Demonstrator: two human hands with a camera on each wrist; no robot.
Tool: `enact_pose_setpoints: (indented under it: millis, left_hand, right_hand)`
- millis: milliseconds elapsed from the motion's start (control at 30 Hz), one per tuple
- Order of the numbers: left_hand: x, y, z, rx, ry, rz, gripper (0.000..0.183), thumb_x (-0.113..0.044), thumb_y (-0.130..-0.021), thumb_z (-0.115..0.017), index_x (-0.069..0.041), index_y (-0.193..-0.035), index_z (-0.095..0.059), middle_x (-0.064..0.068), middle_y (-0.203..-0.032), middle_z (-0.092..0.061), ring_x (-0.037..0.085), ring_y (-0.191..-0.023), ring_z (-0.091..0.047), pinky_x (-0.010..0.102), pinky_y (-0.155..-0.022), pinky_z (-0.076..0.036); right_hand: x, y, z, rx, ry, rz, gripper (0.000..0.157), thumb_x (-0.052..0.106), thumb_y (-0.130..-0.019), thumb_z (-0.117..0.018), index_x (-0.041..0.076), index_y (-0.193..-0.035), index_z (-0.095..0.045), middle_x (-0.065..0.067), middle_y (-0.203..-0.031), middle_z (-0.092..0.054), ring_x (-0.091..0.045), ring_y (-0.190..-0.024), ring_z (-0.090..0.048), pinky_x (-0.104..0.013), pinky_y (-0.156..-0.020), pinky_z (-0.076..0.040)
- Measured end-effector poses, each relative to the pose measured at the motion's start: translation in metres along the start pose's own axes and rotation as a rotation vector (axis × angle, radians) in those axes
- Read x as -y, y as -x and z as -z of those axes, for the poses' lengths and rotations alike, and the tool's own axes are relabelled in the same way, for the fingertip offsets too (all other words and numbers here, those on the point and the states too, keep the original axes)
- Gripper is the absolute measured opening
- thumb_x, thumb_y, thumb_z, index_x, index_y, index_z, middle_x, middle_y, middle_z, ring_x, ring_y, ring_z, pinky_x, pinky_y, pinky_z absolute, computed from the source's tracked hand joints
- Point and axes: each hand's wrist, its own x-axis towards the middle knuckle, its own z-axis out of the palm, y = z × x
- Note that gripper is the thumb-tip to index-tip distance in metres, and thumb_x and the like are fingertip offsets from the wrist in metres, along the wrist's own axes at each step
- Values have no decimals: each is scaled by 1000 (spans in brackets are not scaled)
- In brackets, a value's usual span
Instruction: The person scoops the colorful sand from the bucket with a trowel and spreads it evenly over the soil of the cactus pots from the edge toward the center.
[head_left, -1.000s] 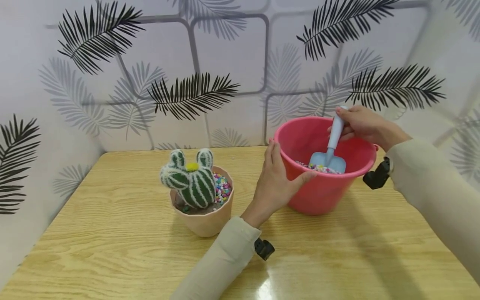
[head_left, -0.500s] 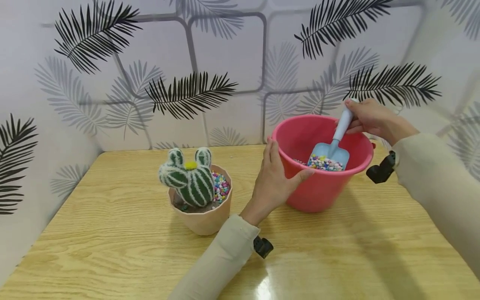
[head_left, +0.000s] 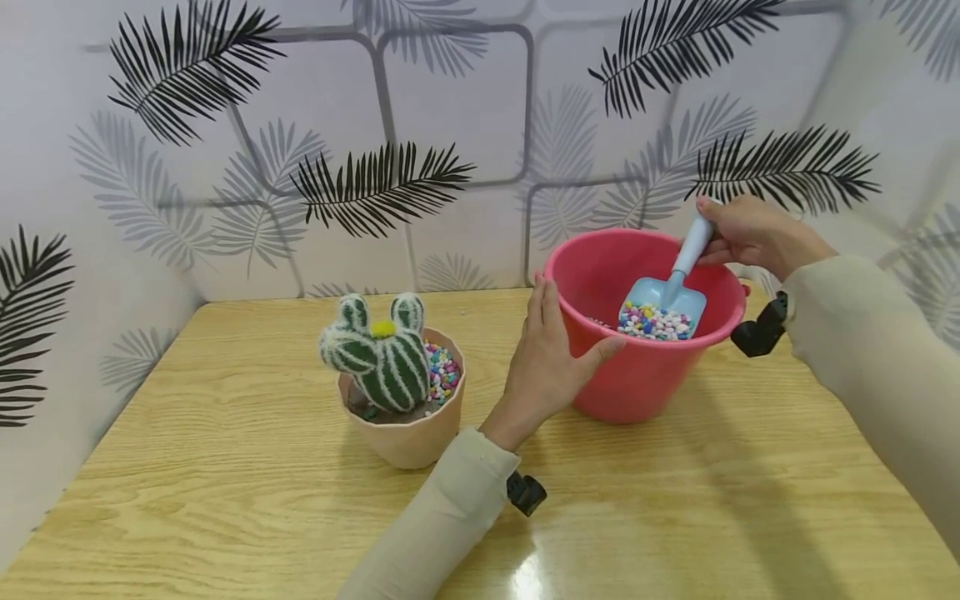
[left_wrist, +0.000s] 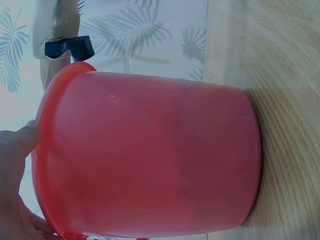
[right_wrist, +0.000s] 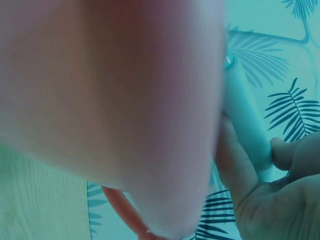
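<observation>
In the head view, my right hand [head_left: 757, 233] grips the handle of a pale blue hand shovel [head_left: 694, 247] inside a pink-red bucket [head_left: 637, 383]. Small multicoloured pebbles [head_left: 654, 322] lie on the shovel's blade, near the bucket's front rim. My left hand [head_left: 543, 358] rests against the bucket's left side, its fingers straight and its thumb at the front rim. The left wrist view shows the bucket's outer wall [left_wrist: 140, 155] close up, with the left hand [left_wrist: 15, 185] at the rim. A blurred mass covers much of the right wrist view, beside the shovel handle [right_wrist: 245, 110].
Left of the bucket stands a peach flowerpot [head_left: 412, 442] with a knitted-looking green cactus [head_left: 401, 371] and coloured pebbles [head_left: 442, 371] on brown soil. Both containers stand on a wooden table [head_left: 225, 467]. A leaf-patterned wall [head_left: 465, 108] rises behind it.
The right hand has raised the shovel slightly and shifted it right, and its blade now shows a pile of pebbles more fully. The left hand keeps its place on the bucket.
</observation>
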Motion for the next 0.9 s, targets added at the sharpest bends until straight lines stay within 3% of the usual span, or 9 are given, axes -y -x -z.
enact_pose_setpoints:
  millis: [300, 600, 900]
  left_hand:
    - [6, 3, 4, -17, 47, -36, 96, -47, -86, -65, -10, -154, -8, 6, -159, -15, 26, -141, -29, 44, -98, -48]
    - [10, 9, 7, -59, 144, -158, 80, -27, -87, -67, -10, -150, -20, 9, -147, -34, 23, -127, -44, 35, -90, -53]
    - [11, 16, 10, -48, 126, -80, 66, -28, -92, -62, -8, -146, -29, 10, -144, -39, 26, -126, -47, 41, -97, -49]
  right_hand:
    - [7, 1, -1, 1, 1, -3, 41, 44, -98, -36, 5, -107, -43, 6, -68, -67, -13, -63, -70, -30, -68, -58]
    - [13, -1, 1, -56, 1, -4, 35, 44, -98, -37, 10, -106, -42, 6, -66, -65, -13, -62, -69, -31, -68, -58]
    - [20, -5, -4, -37, -21, -10, 36, 41, -100, -34, 7, -107, -42, 4, -66, -63, -13, -62, -69, -35, -68, -59]
